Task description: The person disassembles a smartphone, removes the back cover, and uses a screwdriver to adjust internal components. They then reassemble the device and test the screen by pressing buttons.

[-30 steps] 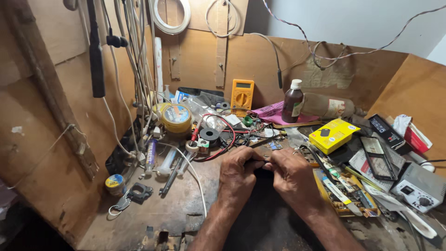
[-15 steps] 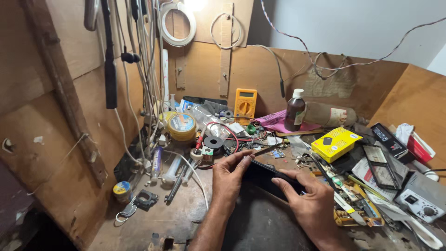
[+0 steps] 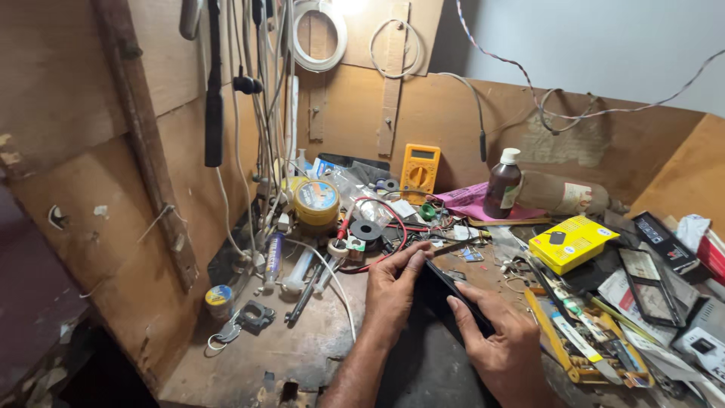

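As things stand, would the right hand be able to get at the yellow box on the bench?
Probably yes. The yellow box lies on top of the clutter, uncovered, just beyond the right hand. But that hand, with the left hand, holds the dark phone.

Both hands, left [image 3: 393, 291] and right [image 3: 502, 340], curl fingers inward, gripping.

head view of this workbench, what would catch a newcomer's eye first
Probably the two hands at the centre front, left hand and right hand, both gripping a flat black device. Next, the yellow multimeter leaning on the back board and the yellow box among the clutter on the right.
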Demonstrator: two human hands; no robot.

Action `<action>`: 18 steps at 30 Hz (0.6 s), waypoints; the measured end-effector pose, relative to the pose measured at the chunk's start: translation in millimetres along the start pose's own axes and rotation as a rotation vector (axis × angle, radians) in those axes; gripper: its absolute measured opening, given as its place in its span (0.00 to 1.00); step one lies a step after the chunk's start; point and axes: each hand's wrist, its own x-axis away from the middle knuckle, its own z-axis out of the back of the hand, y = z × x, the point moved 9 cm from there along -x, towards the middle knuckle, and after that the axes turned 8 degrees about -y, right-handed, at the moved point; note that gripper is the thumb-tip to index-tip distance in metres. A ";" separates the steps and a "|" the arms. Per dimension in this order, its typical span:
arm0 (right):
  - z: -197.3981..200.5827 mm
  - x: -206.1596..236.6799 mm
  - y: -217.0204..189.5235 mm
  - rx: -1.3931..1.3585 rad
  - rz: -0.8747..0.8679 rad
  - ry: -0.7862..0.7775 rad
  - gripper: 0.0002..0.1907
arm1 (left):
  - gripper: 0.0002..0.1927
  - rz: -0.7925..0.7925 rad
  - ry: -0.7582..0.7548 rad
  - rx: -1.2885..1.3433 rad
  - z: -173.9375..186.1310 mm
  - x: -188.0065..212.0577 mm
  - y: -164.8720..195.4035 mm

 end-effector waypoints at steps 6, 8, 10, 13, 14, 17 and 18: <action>-13.7 -12.2 11.5 -0.092 -0.124 -0.073 0.13 | 0.13 0.066 -0.026 0.107 -3.1 -5.5 -9.7; -13.8 -14.1 13.6 -0.127 -0.130 -0.079 0.13 | 0.13 0.090 -0.015 0.105 -1.2 -8.0 -15.5; -14.8 -16.0 14.9 -0.131 -0.130 -0.092 0.13 | 0.12 0.068 -0.018 0.043 1.2 -10.9 -16.5; -15.3 -20.4 15.1 -0.088 -0.097 -0.114 0.13 | 0.11 0.053 -0.027 0.047 0.4 -17.3 -20.5; -15.8 -22.2 13.9 -0.082 -0.073 -0.122 0.13 | 0.10 0.051 -0.029 0.065 -0.4 -19.5 -21.6; -18.4 -23.1 12.8 -0.128 -0.060 -0.165 0.15 | 0.10 0.002 -0.033 0.044 -0.3 -19.8 -18.9; -19.8 -24.5 12.6 -0.156 -0.062 -0.179 0.15 | 0.10 0.008 -0.023 0.026 1.0 -19.2 -19.2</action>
